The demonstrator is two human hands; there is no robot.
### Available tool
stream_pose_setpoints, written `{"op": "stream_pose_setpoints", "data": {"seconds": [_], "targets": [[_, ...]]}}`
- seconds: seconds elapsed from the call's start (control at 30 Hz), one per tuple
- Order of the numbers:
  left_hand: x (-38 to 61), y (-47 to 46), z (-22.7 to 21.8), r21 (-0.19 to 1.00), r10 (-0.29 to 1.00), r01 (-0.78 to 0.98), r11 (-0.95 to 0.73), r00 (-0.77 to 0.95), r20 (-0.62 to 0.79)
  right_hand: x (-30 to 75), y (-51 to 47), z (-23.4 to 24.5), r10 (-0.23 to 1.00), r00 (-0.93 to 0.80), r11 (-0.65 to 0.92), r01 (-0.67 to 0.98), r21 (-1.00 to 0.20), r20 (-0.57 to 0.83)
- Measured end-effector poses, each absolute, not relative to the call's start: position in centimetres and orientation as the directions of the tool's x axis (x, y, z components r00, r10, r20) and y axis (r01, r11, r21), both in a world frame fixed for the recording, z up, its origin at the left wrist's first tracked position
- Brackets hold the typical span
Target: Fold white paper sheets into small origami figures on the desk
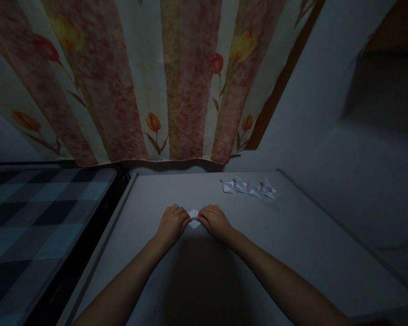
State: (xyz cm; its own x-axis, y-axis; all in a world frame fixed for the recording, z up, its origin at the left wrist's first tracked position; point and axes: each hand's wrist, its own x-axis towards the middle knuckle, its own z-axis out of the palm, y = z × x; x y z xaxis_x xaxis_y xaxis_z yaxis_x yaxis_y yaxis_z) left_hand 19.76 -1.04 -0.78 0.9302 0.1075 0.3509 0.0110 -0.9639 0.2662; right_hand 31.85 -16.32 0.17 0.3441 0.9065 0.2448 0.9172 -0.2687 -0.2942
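A small folded piece of white paper (194,218) lies on the grey table (292,253), pinched from both sides. My left hand (172,222) is closed on its left edge, fingers curled. My right hand (215,221) is closed on its right edge in the same way. Both hands rest on the table top, knuckles nearly touching. Much of the paper is hidden under the fingers.
A row of several finished white folded paper pieces (249,186) lies at the table's far edge, to the right. A flowered curtain (163,81) hangs behind. A checked bed cover (30,213) lies to the left across a dark gap. A grey wall stands at right.
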Motion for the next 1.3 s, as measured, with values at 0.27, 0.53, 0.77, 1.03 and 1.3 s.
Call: {"op": "stream_pose_setpoints", "data": {"seconds": [0.27, 0.53, 0.77, 1.03, 1.3], "targets": [[20.3, -0.7, -0.8, 0.457, 0.269, 0.103, -0.883, 0.91, 0.315, 31.5, -16.1, -0.2, 0.864, 0.462, -0.378, 0.858, -0.348, 0.201], [19.4, -0.1, -1.3, 0.309, 0.083, -0.046, -0.95, 0.916, 0.391, 32.2, -16.9, -0.8, 0.904, 0.329, -0.205, 0.893, -0.4, 0.273], [18.8, -0.1, -0.8, 0.217, -0.028, -0.13, -0.967, 0.908, 0.419, 31.1, -17.0, -0.1, 0.936, 0.184, -0.129, 0.973, -0.194, 0.299], [18.6, -0.3, -0.6, 0.188, 0.036, -0.032, -0.982, 0.937, 0.348, 31.1, -17.1, -0.8, 0.96, 0.199, -0.149, 0.959, -0.24, 0.198], [18.7, -0.1, -0.5, 0.218, 0.069, -0.004, -0.976, 0.943, 0.325, 31.2, -17.3, -0.9, 0.957, 0.248, -0.186, 0.923, -0.335, 0.15]]}}
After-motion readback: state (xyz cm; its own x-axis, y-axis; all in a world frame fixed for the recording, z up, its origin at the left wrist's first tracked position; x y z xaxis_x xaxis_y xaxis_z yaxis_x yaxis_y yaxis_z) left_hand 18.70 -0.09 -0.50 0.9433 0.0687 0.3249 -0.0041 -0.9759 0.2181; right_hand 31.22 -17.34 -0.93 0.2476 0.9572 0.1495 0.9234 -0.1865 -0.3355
